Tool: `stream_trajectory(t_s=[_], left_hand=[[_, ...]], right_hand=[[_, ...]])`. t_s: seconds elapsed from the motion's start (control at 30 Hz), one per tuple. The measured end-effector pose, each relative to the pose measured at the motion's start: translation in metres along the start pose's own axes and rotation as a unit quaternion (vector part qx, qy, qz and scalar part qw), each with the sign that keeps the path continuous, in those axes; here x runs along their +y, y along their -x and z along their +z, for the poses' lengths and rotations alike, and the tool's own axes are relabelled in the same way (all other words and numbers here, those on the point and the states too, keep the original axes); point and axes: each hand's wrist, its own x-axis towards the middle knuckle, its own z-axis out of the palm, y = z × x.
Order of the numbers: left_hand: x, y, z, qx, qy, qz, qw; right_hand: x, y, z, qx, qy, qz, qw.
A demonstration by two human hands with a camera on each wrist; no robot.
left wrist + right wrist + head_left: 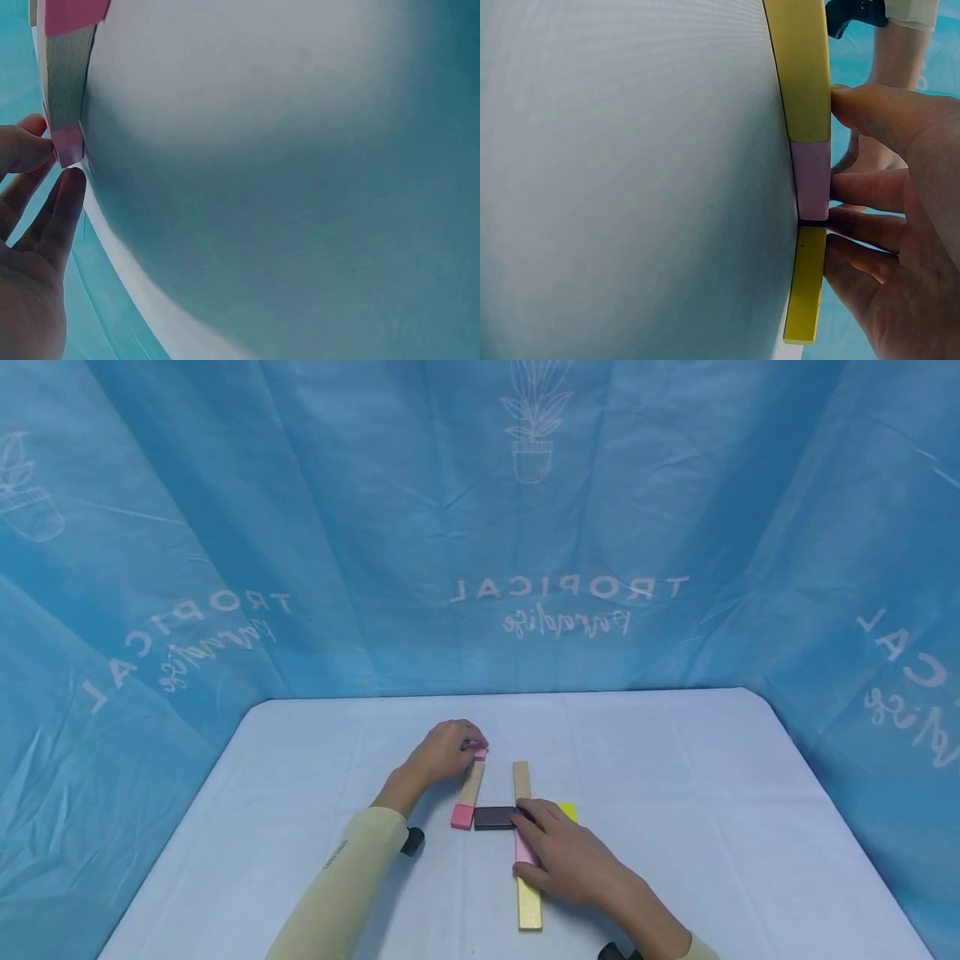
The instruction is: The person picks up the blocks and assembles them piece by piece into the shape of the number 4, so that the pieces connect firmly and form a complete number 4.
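Observation:
My left hand [447, 749] is at the far end of a short row, where its thumb and fingertips pinch a small pink block [68, 145]. Nearer along that row come a plain wooden block [471, 783] and a red-pink block [462, 816]. A black block [494, 818] reaches from there toward a longer row. Over that row lies my right hand [568, 853], fingertips touching its blocks from above. It has a plain wooden block [521, 779] at the far end, a light pink block [812, 180] and a pale yellow block [529, 906] nearest. A bright yellow block [805, 285] shows beyond the right fingers.
All the blocks lie flat on a white-covered table [675, 793]. A blue printed curtain [480, 527] stands behind it and along both sides. Dark wrist devices [412, 841] sit by the sleeves.

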Motion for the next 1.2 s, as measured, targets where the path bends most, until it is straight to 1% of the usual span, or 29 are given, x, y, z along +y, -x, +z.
stream_trajectory(t_s=[0.23, 0.4, 0.5, 0.73, 0.93, 1.2], left_hand=[[0.0026, 0.0005, 0.0006, -0.003, 0.007, 0.004, 1.0000], [0.0025, 0.0014, 0.0019, 0.002, 0.011, 0.013, 0.9999], [0.0016, 0.0017, 0.0022, 0.002, 0.012, 0.013, 0.9998], [0.0001, 0.0032, 0.0035, -0.008, 0.014, 0.015, 0.9998], [0.0004, 0.0049, 0.0025, -0.009, 0.013, 0.028, 0.9995], [-0.0004, 0.0054, 0.0029, -0.011, 0.014, 0.023, 0.9996]], right_hand=[[-0.0002, -0.0005, -0.0001, -0.002, -0.001, 0.004, 1.0000], [0.0001, -0.0005, 0.0006, -0.005, 0.001, 0.006, 1.0000], [0.0002, -0.0007, 0.0003, -0.005, 0.003, 0.005, 1.0000], [-0.0002, -0.0009, 0.0008, -0.011, -0.003, 0.009, 0.9999], [-0.0008, -0.0012, 0.0011, -0.013, 0.000, 0.012, 0.9998], [-0.0012, -0.0015, 0.0002, -0.016, 0.000, 0.015, 0.9998]])
